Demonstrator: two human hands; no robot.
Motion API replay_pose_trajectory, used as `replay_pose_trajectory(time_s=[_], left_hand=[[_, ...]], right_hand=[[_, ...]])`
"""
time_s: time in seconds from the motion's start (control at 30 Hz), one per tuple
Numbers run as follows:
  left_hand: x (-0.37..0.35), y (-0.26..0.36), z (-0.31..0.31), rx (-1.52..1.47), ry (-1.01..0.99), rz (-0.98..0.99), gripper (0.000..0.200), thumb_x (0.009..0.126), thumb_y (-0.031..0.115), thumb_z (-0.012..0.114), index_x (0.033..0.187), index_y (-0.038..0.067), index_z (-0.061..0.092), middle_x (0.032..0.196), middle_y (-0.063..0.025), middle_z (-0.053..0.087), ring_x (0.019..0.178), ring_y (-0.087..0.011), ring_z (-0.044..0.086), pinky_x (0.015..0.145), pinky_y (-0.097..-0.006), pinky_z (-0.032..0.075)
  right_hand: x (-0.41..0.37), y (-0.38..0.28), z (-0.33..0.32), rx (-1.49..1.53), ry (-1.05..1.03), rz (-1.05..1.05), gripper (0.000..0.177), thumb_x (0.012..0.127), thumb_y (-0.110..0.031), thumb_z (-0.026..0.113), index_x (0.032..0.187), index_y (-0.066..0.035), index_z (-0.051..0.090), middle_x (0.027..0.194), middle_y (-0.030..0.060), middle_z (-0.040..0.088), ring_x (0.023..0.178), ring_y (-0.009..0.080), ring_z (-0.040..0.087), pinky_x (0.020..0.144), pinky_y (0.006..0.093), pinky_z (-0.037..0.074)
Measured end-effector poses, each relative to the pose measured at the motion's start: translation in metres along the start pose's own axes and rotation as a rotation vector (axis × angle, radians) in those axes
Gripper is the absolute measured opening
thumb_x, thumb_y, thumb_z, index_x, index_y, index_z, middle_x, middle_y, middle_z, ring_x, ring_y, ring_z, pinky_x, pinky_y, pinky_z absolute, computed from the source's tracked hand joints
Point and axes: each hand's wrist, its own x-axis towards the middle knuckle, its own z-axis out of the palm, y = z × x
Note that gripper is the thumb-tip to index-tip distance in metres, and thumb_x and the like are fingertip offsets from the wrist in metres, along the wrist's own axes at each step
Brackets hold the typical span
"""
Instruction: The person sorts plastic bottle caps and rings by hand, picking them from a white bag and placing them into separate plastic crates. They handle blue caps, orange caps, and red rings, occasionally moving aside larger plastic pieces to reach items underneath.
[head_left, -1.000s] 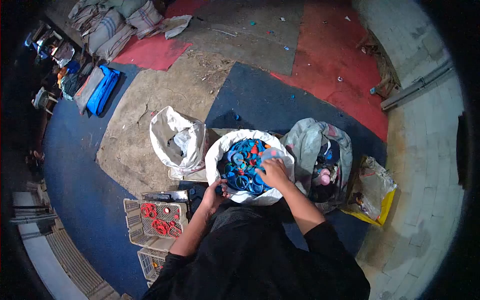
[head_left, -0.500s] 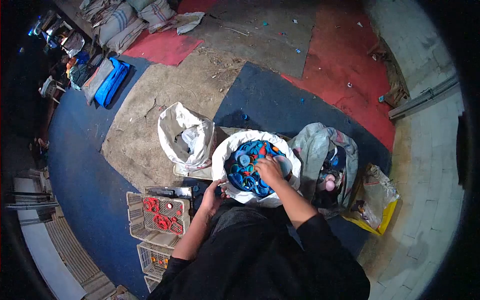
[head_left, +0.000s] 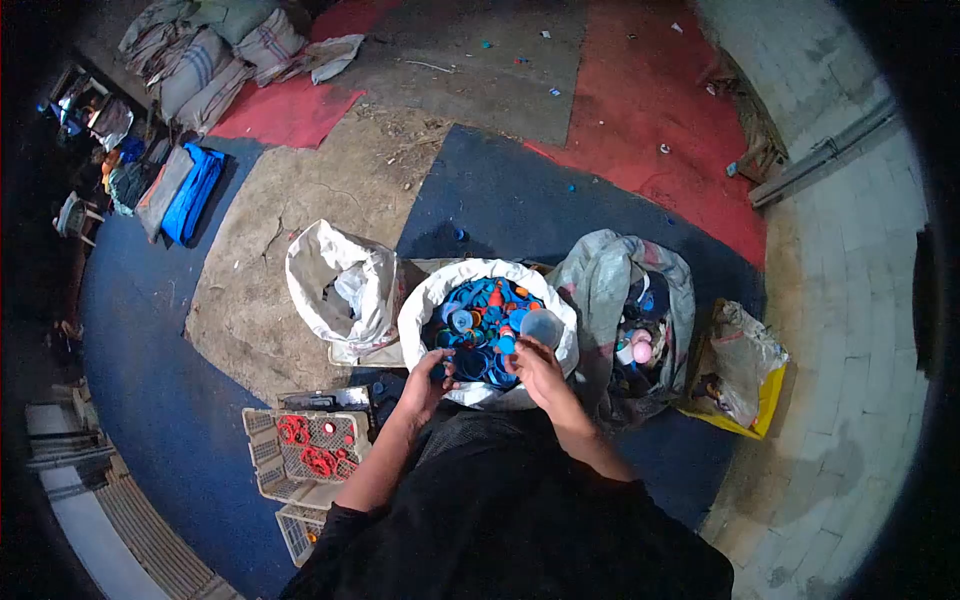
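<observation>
Pinching blue cap [head_left: 506,345] at right hand [head_left: 537,368] fingertips, above white sack [head_left: 420,300].

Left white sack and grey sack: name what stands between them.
Head view: the open white sack of mostly blue caps stands between them.

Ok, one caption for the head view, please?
Right hand holds a blue cap over the white sack; left hand grips its rim.

Both arms reach forward out of dark sleeves, forearms bare from about the elbow. The left hand [head_left: 428,378] sits nearer the body, fingers curled, wrist angled to the right. The right hand [head_left: 537,365] lies slightly farther out, back upward, thumb and fingertips pinched together. The hands are near, not touching.
</observation>
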Motion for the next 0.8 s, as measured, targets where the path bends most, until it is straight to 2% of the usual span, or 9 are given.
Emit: replay_pose_trajectory(time_s=[0.07, 0.17, 0.2, 0.3, 0.4, 0.5, 0.6, 0.7, 0.8], left_hand=[[0.004, 0.001, 0.005, 0.012, -0.017, 0.003, 0.034, 0.103, 0.036, 0.056, 0.122, 0.007, 0.06, 0.086, -0.001, 0.053, 0.073, -0.0139, 0.05, 0.081, -0.036, 0.052], [0.002, 0.007, 0.014, 0.054, -0.037, -0.01, 0.035, 0.103, 0.037, 0.055, 0.122, 0.007, 0.06, 0.085, -0.0007, 0.054, 0.073, -0.0141, 0.052, 0.081, -0.0368, 0.052], [0.002, 0.007, 0.014, 0.058, -0.031, -0.011, 0.035, 0.103, 0.037, 0.055, 0.122, 0.007, 0.06, 0.085, -0.0006, 0.054, 0.073, -0.0141, 0.051, 0.081, -0.037, 0.052], [0.001, 0.005, 0.011, 0.057, -0.02, -0.022, 0.036, 0.103, 0.037, 0.055, 0.122, 0.007, 0.06, 0.085, -0.0003, 0.054, 0.071, -0.0142, 0.049, 0.082, -0.0374, 0.052], [0.002, 0.004, 0.004, 0.035, -0.015, -0.04, 0.036, 0.103, 0.037, 0.055, 0.122, 0.007, 0.06, 0.085, -0.0003, 0.054, 0.07, -0.0143, 0.048, 0.082, -0.0374, 0.052], [0.002, 0.001, 0.0, 0.019, -0.012, -0.039, 0.035, 0.103, 0.036, 0.055, 0.121, 0.007, 0.061, 0.085, -0.0005, 0.054, 0.069, -0.0145, 0.047, 0.082, -0.0373, 0.052], [0.003, 0.001, -0.001, 0.01, -0.02, -0.036, 0.034, 0.103, 0.036, 0.055, 0.12, 0.008, 0.061, 0.085, -0.0007, 0.054, 0.07, -0.0147, 0.048, 0.081, -0.0373, 0.052], [0.003, 0.001, -0.001, 0.007, -0.022, -0.039, 0.033, 0.103, 0.037, 0.055, 0.119, 0.008, 0.061, 0.086, -0.0009, 0.055, 0.07, -0.0151, 0.048, 0.08, -0.0366, 0.052], [0.002, 0.001, 0.003, -0.039, -0.009, -0.058, 0.036, 0.104, 0.041, 0.053, 0.119, 0.008, 0.061, 0.086, -0.002, 0.055, 0.07, -0.016, 0.05, 0.078, -0.0359, 0.053]], right_hand=[[-0.002, 0.0, -0.001, 0.06, -0.02, -0.001, 0.015, 0.102, -0.016, 0.064, 0.112, -0.005, 0.064, 0.11, 0.0121, 0.072, 0.089, 0.0168, 0.067, 0.074, 0.0301, 0.052], [-0.005, -0.004, 0.007, -0.148, 0.031, -0.064, 0.012, 0.101, -0.013, 0.063, 0.109, -0.004, 0.064, 0.111, 0.0121, 0.071, 0.091, 0.0177, 0.068, 0.075, 0.0308, 0.055], [-0.006, -0.007, 0.006, -0.321, -0.007, -0.153, 0.008, 0.099, -0.008, 0.065, 0.106, -0.003, 0.063, 0.114, 0.0133, 0.071, 0.094, 0.0169, 0.07, 0.076, 0.0311, 0.057], [-0.007, -0.007, 0.008, -0.36, -0.052, -0.278, 0.011, 0.096, -0.004, 0.07, 0.101, -0.002, 0.06, 0.116, 0.0144, 0.071, 0.095, 0.0136, 0.069, 0.077, 0.0292, 0.056], [0.003, -0.004, -0.005, -0.651, -0.077, -0.32, 0.023, 0.093, -0.002, 0.072, 0.108, -0.002, 0.055, 0.116, 0.0137, 0.071, 0.098, 0.0117, 0.068, 0.078, 0.0275, 0.056], [-0.002, -0.011, 0.016, -0.614, -0.075, -0.535, 0.036, 0.093, -0.004, 0.074, 0.118, -0.005, 0.048, 0.115, 0.0135, 0.071, 0.098, 0.0122, 0.068, 0.078, 0.0262, 0.055], [-0.003, -0.014, 0.022, -0.523, -0.042, -0.375, 0.048, 0.092, -0.001, 0.073, 0.127, -0.009, 0.042, 0.119, 0.017, 0.07, 0.101, 0.0194, 0.071, 0.082, 0.0304, 0.056], [-0.011, -0.025, 0.032, -0.257, -0.022, -0.135, 0.04, 0.097, -0.002, 0.067, 0.128, -0.01, 0.044, 0.124, 0.0221, 0.068, 0.104, 0.0281, 0.072, 0.087, 0.0371, 0.058], [-0.016, -0.033, 0.039, 0.131, -0.091, 0.034, 0.034, 0.101, -0.005, 0.06, 0.131, -0.01, 0.045, 0.126, 0.0245, 0.067, 0.11, 0.0332, 0.071, 0.089, 0.0409, 0.058]])
